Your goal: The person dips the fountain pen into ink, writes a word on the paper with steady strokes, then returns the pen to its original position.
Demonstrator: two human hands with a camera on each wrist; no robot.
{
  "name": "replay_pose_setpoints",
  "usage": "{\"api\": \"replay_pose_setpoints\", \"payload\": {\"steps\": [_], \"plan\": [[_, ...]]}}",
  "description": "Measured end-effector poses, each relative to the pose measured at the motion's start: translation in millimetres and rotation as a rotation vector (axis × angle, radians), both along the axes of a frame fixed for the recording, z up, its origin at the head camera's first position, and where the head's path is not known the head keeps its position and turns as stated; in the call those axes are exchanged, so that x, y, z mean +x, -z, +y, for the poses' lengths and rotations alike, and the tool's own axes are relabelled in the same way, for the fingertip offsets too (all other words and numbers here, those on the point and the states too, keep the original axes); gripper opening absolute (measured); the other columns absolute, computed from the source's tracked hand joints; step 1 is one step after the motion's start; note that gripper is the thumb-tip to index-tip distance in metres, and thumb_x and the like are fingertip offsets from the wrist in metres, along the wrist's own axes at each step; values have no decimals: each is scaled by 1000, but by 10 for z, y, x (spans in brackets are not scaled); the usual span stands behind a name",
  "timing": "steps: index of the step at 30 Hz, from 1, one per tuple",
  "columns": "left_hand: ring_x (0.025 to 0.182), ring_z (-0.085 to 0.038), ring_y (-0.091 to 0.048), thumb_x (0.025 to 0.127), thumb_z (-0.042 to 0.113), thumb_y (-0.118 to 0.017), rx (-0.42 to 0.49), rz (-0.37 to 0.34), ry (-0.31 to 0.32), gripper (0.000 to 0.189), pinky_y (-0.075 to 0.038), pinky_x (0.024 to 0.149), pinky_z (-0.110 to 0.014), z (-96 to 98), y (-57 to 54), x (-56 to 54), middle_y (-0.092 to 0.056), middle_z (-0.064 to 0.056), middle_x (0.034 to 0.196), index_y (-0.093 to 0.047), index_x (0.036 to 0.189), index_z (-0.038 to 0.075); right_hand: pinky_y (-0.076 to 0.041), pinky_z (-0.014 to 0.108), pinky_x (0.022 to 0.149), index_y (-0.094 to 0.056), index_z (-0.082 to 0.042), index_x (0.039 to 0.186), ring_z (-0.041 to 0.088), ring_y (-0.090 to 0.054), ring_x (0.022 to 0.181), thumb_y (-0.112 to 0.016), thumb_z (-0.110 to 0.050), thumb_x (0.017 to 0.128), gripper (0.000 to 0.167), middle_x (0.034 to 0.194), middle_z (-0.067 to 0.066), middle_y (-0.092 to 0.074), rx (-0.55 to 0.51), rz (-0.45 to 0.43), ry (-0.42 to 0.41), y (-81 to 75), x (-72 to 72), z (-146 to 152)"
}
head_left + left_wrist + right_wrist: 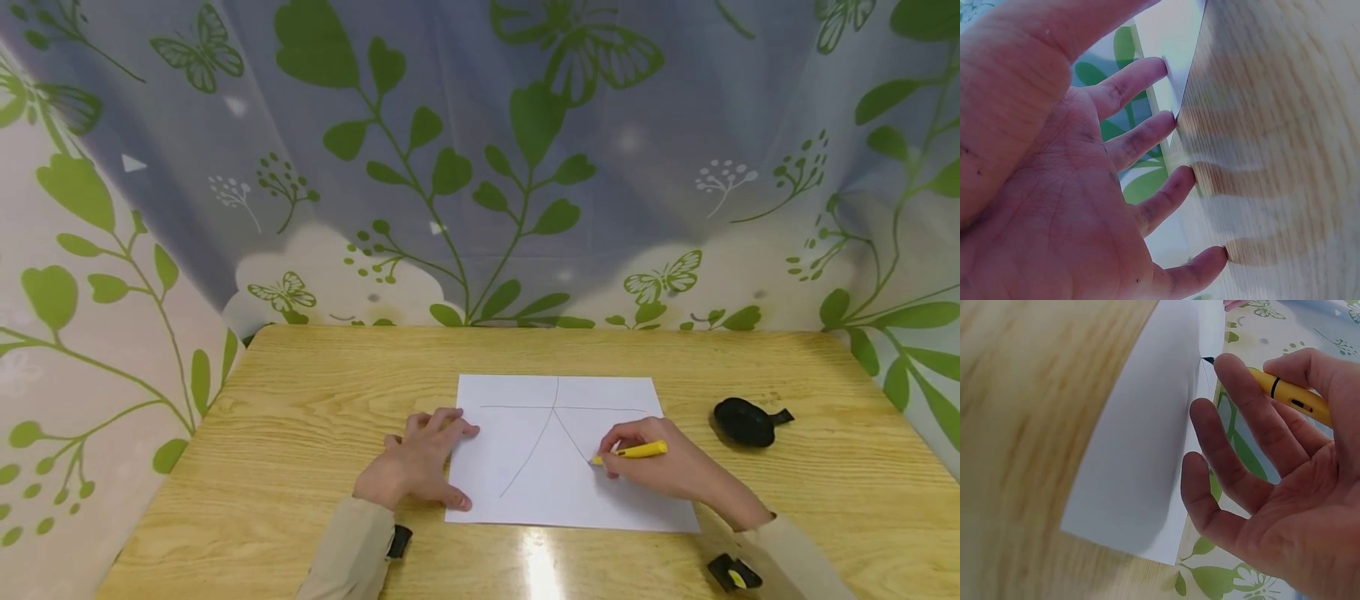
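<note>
A white sheet of paper (480,467) lies on the wooden table, bearing thin dark lines: one across, a short one at the top, and two slanting down from where they meet. My right hand (660,462) pinches a yellow pen (645,450) between thumb and fingers. In the right wrist view the dark tip of the pen (1300,399) touches the paper (1129,437) at a line. My left hand (420,458) has its fingers spread at the left edge of the sheet. The left wrist view shows two fingertips of that hand (1066,181) on the paper (1175,56) and two on the wood.
A small black pan-shaped object (744,422) with a short handle sits on the table (300,375) right of the sheet. Black pieces (733,573) show beside the sleeves. A curtain (450,250) with green leaves and butterflies hangs behind the table and along its sides.
</note>
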State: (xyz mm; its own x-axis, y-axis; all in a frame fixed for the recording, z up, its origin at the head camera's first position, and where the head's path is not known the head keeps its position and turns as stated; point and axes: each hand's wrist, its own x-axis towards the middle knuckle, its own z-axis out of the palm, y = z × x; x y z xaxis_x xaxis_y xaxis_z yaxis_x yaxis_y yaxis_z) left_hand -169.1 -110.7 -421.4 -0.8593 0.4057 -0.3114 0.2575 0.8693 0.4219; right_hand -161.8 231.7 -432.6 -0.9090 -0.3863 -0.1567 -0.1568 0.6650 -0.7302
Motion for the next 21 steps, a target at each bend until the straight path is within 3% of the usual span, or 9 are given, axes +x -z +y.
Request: {"api": "replay_pose_setpoints", "payload": {"steps": [21], "plan": [[149, -45, -23, 71, 38, -94, -2, -5, 1, 91, -29, 105, -76, -2, 27, -20, -28, -2, 166, -48, 148, 26, -33, 20, 54, -74, -16, 94, 2, -44, 57, -72, -23, 92, 8, 72, -7, -72, -4, -12, -29, -15, 152, 107]]}}
